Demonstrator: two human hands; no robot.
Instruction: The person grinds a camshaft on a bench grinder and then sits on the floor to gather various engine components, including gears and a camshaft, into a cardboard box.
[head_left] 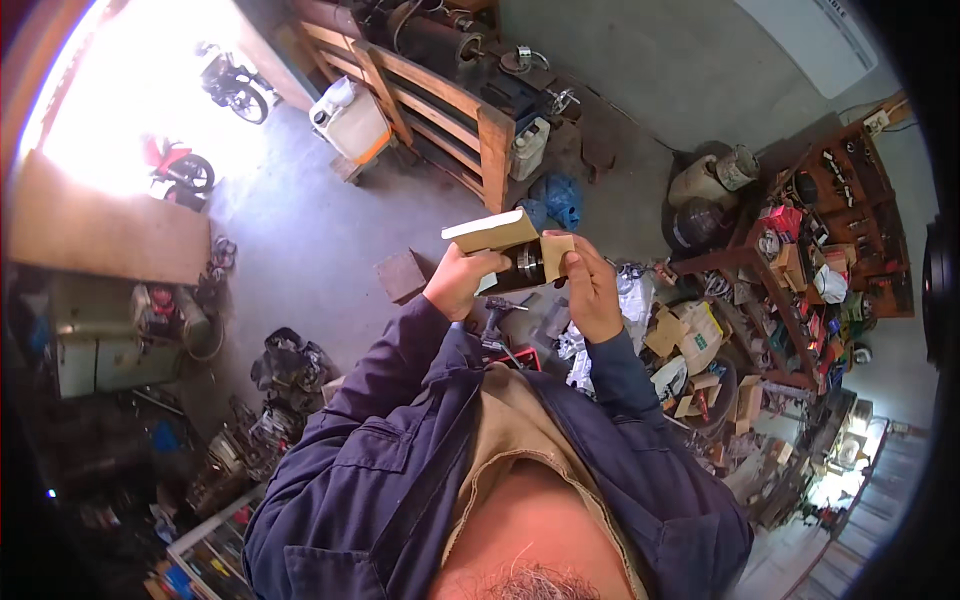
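Note:
In front of my chest I hold up a small tan cardboard box [495,233] with its end open. My left hand [463,283] is closed round the box's near left side, thumb pointing toward the opening. The box's end flap [557,257] is pinched between the thumb and fingers of my right hand [594,292]. In the opening shows a shiny ringed metal part [528,262] with dark portions; its exact kind cannot be made out. Below my hands lies a cordless drill [496,314], partly hidden by my left sleeve.
Beyond my hands stands a slatted wooden rack [495,150], with a white jerrycan [350,120] beside it. Crowded shelves [790,300] of parts and boxes line the right. A brown block [400,276] sits on the floor to the left; motorcycles [235,90] stand by the bright doorway.

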